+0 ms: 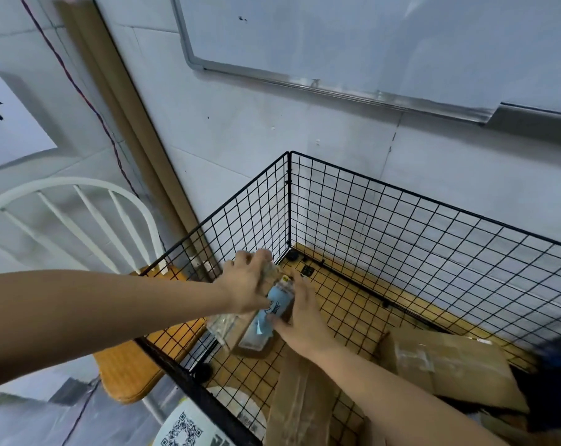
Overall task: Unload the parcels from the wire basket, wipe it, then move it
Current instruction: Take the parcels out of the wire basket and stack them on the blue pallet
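A black wire basket [401, 217] stands against the wall, on a wooden surface. Both my hands hold a long brown cardboard parcel [250, 329] with clear tape and a pale blue label, tilted over the basket's left wall. My left hand [245, 281] grips its upper end. My right hand [300, 317] grips its right side from within the basket. More brown cardboard parcels lie inside: a flat box [450, 368] at the right and a long one [300, 403] under my right forearm. Something dark blue [553, 375] sits at the far right.
A white-backed chair with a wooden seat [128, 371] stands just left of the basket. A white round thing with a QR code [185, 426] lies at the bottom. A whiteboard [337, 43] hangs on the wall above. A cardboard tube [118, 107] leans in the corner.
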